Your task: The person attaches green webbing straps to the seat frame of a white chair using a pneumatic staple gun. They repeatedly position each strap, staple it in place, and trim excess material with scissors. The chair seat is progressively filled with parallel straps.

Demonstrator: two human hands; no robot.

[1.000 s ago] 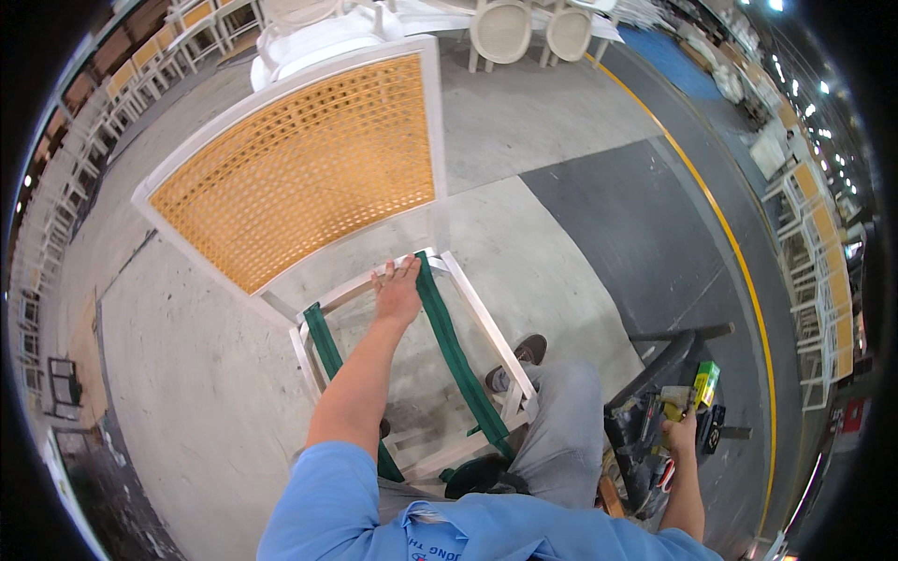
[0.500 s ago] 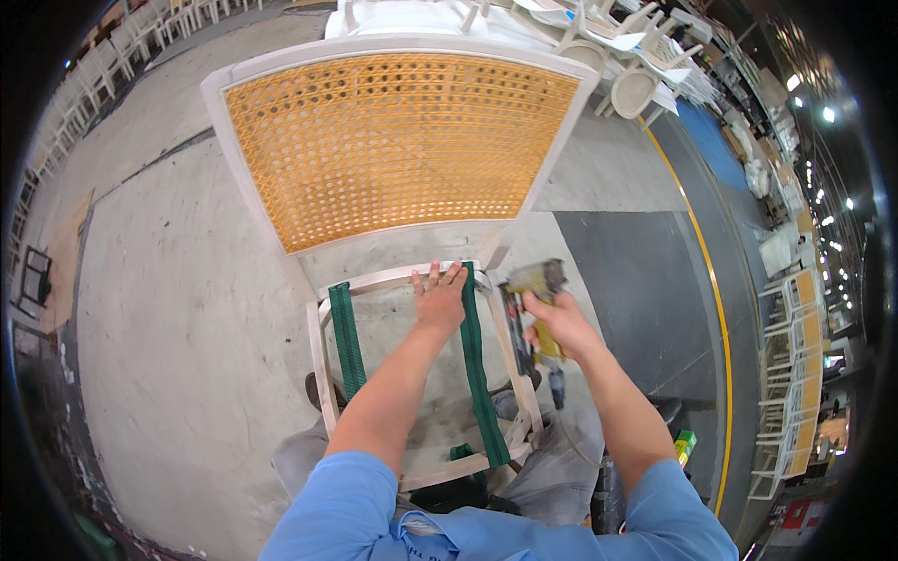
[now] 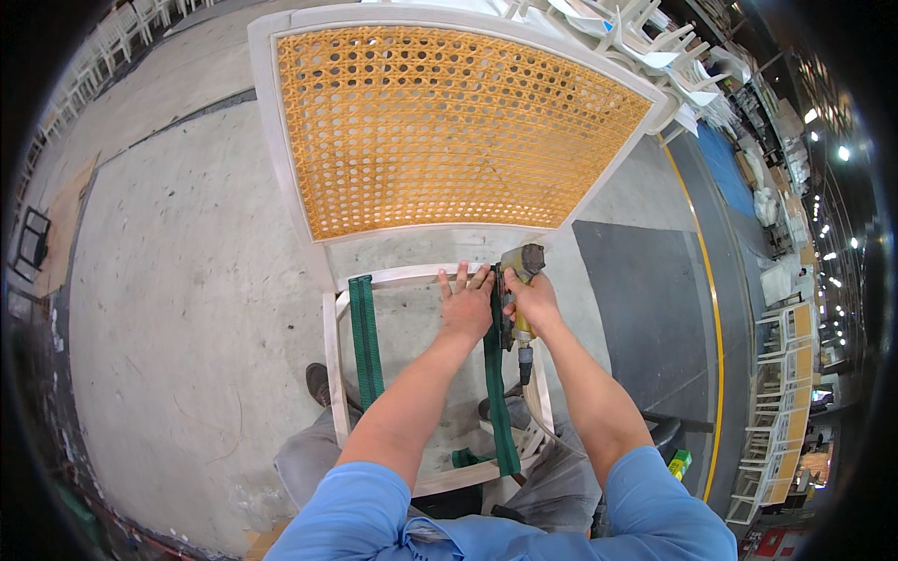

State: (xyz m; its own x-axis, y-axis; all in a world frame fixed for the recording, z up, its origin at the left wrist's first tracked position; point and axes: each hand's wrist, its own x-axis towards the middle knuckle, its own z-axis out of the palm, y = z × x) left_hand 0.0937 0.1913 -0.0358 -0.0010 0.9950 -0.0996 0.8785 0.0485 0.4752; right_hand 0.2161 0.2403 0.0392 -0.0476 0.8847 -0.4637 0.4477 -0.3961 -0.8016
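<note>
Left hand (image 3: 466, 309) lies open, fingers spread, fingertips on the chair's rear seat rail (image 3: 410, 273) beside the right green strap (image 3: 497, 397). Close by, the right hand (image 3: 535, 304) is wrapped around a yellow-and-black air tool (image 3: 517, 263) held at that strap's far end; whether its nose touches, I cannot tell.

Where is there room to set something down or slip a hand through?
Bare floor lies left of the chair; a gap opens between the left strap and left hand. Crowded: the far end of the right strap, where that hand, the right hand and the tool cluster.
</note>
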